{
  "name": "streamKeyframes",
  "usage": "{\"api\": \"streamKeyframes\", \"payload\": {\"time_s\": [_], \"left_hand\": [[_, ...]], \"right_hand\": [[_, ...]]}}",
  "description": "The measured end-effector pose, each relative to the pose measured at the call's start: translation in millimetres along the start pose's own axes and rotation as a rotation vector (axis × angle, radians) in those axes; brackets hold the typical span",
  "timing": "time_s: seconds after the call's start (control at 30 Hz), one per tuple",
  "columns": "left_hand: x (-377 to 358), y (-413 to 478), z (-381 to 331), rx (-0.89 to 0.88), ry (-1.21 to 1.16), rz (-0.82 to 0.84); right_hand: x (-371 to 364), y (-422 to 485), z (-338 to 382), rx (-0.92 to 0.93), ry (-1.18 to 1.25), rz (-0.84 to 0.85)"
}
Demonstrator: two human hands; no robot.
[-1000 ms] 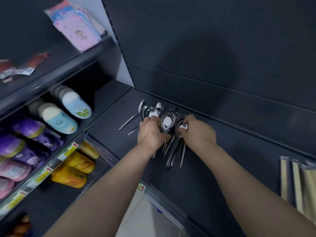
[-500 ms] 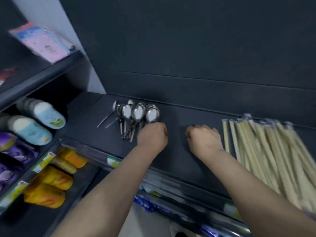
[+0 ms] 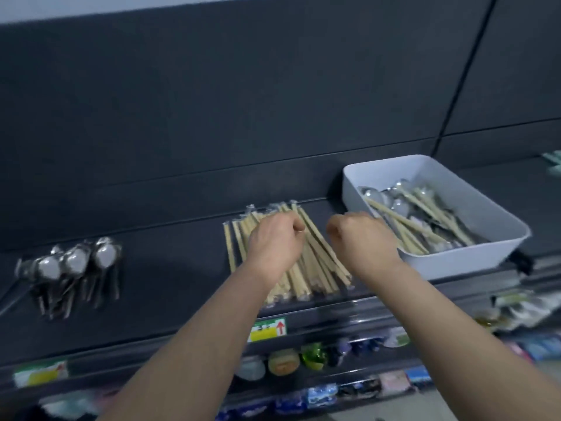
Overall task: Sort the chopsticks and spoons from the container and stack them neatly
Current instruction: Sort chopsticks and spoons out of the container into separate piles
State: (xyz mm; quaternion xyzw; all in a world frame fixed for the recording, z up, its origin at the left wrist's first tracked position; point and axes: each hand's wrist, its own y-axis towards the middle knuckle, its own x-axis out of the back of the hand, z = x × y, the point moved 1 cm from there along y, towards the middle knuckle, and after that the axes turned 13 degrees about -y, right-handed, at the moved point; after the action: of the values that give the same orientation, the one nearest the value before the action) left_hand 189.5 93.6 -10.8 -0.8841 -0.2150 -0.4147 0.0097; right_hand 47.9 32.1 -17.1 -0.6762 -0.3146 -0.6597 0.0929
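Observation:
Several wrapped wooden chopsticks (image 3: pixel 318 261) lie in a pile at the middle of the dark shelf (image 3: pixel 173 268). My left hand (image 3: pixel 274 241) hovers over that pile with its fingers curled, and I see nothing in it. Just right of it, my right hand (image 3: pixel 361 238) is curled too, at the near-left corner of the white container (image 3: pixel 455 264). Mixed spoons and chopsticks (image 3: pixel 425 217) fill the container. A bunch of metal spoons (image 3: pixel 76 264) lies at the shelf's left, bowls toward the back wall.
The dark back panel (image 3: pixel 243 117) rises right behind the shelf. A yellow price label (image 3: pixel 267 329) sits on the shelf's front rail. Small packaged goods (image 3: pixel 285 363) fill the lower shelves. Bare shelf lies between the spoons and the chopsticks.
Both hands have left the spoon bunch and moved right, past the chopsticks toward the container. The view has swung right, bringing the white container into sight.

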Motion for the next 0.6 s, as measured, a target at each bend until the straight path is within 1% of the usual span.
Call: {"api": "streamKeyframes", "payload": {"time_s": [0.2, 0.3, 0.37, 0.43, 0.53, 0.6], "left_hand": [[-60, 30, -77, -0.118, -0.114, 0.027], [-96, 49, -109, -0.118, -0.149, 0.036], [-121, 64, -126, -0.093, -0.117, 0.069], [-147, 82, -140, -0.043, -0.031, 0.120], [-180, 105, -148, 0.090, 0.073, 0.180], [-198, 115, -148, 0.183, 0.101, 0.188]], "right_hand": [[-8, 3, -97, -0.111, -0.011, 0.017], [-19, 11, -153, -0.152, -0.002, 0.071], [-30, 19, -191, -0.177, 0.016, 0.119], [-42, 28, -225, -0.189, 0.039, 0.159], [-58, 45, -262, -0.186, 0.114, 0.204], [-65, 56, -275, -0.144, 0.149, 0.217]]}}
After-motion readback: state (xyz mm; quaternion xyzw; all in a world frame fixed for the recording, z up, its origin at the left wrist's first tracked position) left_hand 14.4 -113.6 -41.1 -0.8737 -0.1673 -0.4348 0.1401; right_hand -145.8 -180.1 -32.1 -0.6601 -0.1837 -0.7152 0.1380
